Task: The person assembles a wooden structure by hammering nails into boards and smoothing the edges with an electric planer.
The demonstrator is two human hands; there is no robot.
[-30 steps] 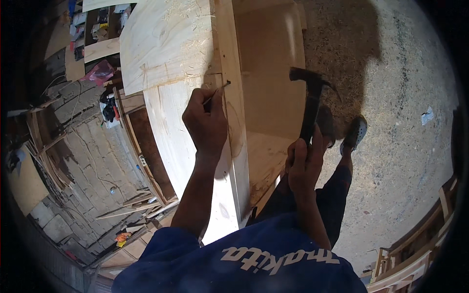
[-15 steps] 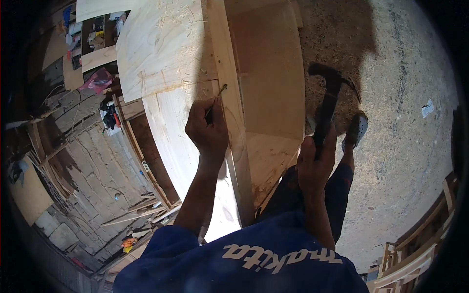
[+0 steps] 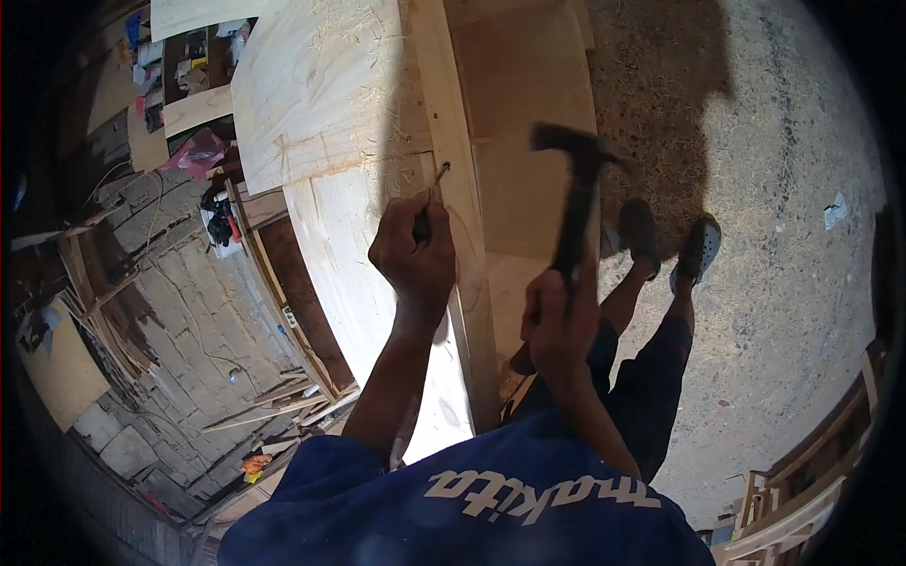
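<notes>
My left hand [image 3: 415,247] is closed, pinching a thin nail-like metal piece [image 3: 440,176] between thumb and fingertips. Its far end meets a dark spot on a long wooden strip [image 3: 460,222], though I cannot tell whether it is a nail or a punch. That strip runs along the edge of a pale plywood panel [image 3: 330,222], on which the hand seems to rest. To the right, my right hand [image 3: 562,321] grips the handle of a dark claw hammer [image 3: 578,193]. The hammer is raised, its head apart from the strip and slightly blurred.
Wood shavings lie on the plywood. Another dark spot marks the strip farther up. Right of it is a recessed wooden side [image 3: 528,179], then sandy ground [image 3: 774,311] around my feet. Left are a pink plastic bag [image 3: 198,153], boxes of supplies and loose timber [image 3: 260,415].
The hammer and my right hand have swung left, nearer the strip. My left hand keeps its pinch at the same spot on the wood. The view has shifted slightly, and both feet now show.
</notes>
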